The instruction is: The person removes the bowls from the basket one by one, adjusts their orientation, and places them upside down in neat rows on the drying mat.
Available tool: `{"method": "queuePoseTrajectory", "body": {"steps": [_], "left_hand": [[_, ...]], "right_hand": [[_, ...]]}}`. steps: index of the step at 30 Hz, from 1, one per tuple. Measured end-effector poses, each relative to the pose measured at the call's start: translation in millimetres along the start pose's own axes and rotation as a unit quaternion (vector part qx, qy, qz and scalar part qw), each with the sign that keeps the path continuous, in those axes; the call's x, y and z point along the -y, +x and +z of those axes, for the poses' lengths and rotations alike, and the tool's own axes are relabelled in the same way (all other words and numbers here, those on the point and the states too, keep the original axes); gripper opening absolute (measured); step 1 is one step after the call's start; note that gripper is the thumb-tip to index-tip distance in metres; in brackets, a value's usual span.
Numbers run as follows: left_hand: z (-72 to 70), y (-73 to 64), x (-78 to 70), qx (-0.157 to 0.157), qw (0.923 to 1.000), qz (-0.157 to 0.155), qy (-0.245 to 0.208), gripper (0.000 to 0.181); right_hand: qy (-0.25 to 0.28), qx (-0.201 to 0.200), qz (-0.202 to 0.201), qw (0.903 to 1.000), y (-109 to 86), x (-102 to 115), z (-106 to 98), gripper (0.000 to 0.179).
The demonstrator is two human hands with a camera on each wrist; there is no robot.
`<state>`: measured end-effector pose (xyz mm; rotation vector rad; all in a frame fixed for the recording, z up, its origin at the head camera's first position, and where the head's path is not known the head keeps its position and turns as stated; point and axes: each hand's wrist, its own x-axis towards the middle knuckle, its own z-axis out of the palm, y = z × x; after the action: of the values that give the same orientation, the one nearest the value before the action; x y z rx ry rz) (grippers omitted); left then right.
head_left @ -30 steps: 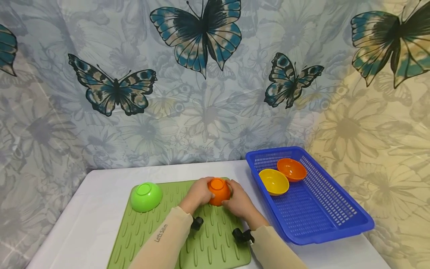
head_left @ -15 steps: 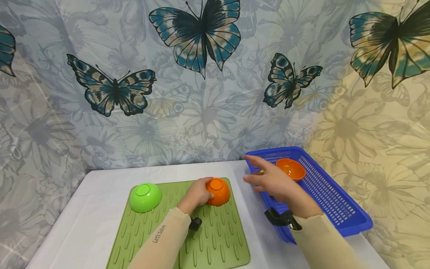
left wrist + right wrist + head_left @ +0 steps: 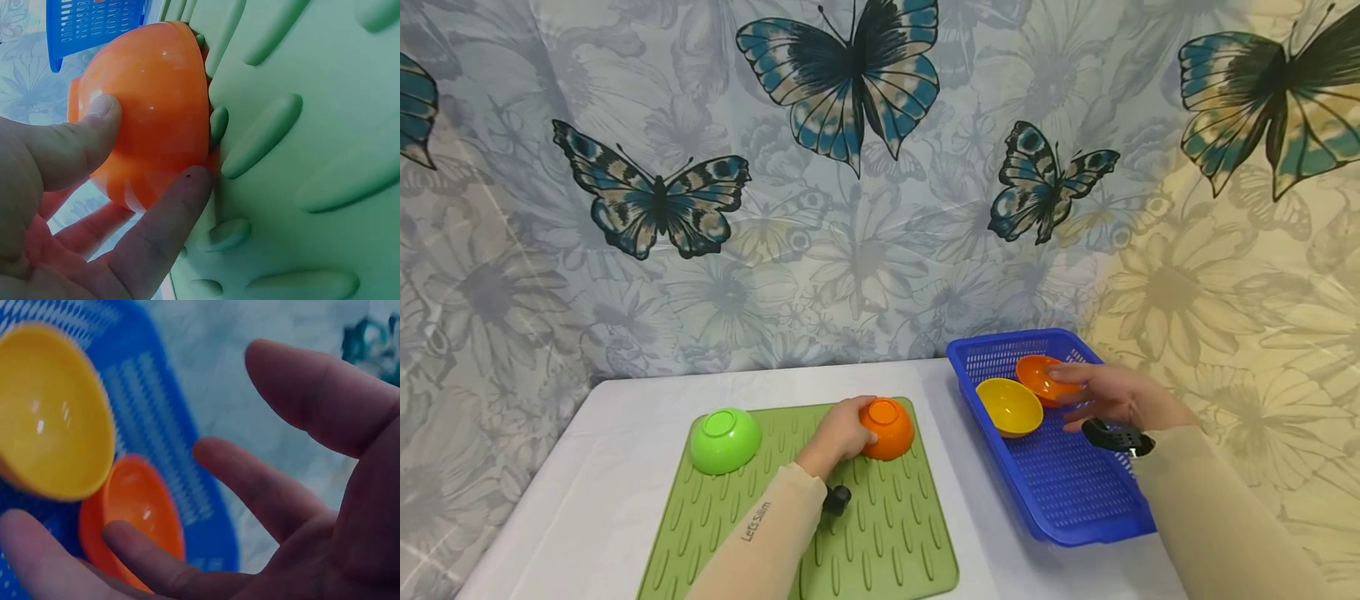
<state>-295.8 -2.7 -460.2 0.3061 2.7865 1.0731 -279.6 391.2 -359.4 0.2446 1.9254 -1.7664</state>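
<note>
An orange bowl [image 3: 892, 431] lies upside down on the green mat [image 3: 880, 533], near its far right corner. My left hand [image 3: 838, 431] holds this bowl from its left side; in the left wrist view the thumb rests on the bowl's wall and a fingertip sits at the rim by the mat. Over the blue basket [image 3: 1067, 500], my right hand [image 3: 1116, 397] is spread with nothing in it. Its fingers overlap the second orange bowl [image 3: 1036, 379], which sits upright in the basket. Beside that bowl, a yellow bowl [image 3: 1011, 408] also stands upright.
An upside-down green bowl [image 3: 725, 442] rests at the mat's far left corner. The mat lies on a white-covered table [image 3: 602, 467], with the basket at its right. A butterfly-print cloth [image 3: 865, 275] hangs behind the table.
My right hand has let go of the orange bowl on the mat and moved right, over the basket. My left hand has stayed on that bowl.
</note>
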Motion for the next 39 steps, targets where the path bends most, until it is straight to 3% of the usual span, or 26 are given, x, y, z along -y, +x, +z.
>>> {"method": "queuePoseTrajectory", "body": {"steps": [6, 18, 22, 31, 39], "left_hand": [[-0.2, 1.4, 0.8, 0.004, 0.9998, 0.002, -0.017, 0.066], [-2.9, 0.5, 0.2, 0.002, 0.9998, 0.008, -0.016, 0.065], [-3.0, 0.1, -0.5, 0.002, 0.9997, 0.006, -0.023, 0.065], [-2.3, -0.2, 1.1, 0.004, 0.9994, -0.002, -0.036, 0.066], [-1.0, -0.2, 3.2, 0.008, 0.9990, -0.003, -0.043, 0.066]], "right_hand": [[0.055, -0.003, 0.042, 0.9976, 15.1, -15.4, -9.9, 0.071], [0.098, -0.016, 0.074, 0.9923, 48.5, -31.0, -0.7, 0.049], [0.117, -0.001, 0.086, 0.9894, 54.2, -32.5, 1.3, 0.046], [-0.022, -0.008, 0.079, 0.9966, 63.3, -35.5, 6.1, 0.051], [-0.047, -0.016, 0.065, 0.9966, 57.2, -36.8, 6.2, 0.052]]}}
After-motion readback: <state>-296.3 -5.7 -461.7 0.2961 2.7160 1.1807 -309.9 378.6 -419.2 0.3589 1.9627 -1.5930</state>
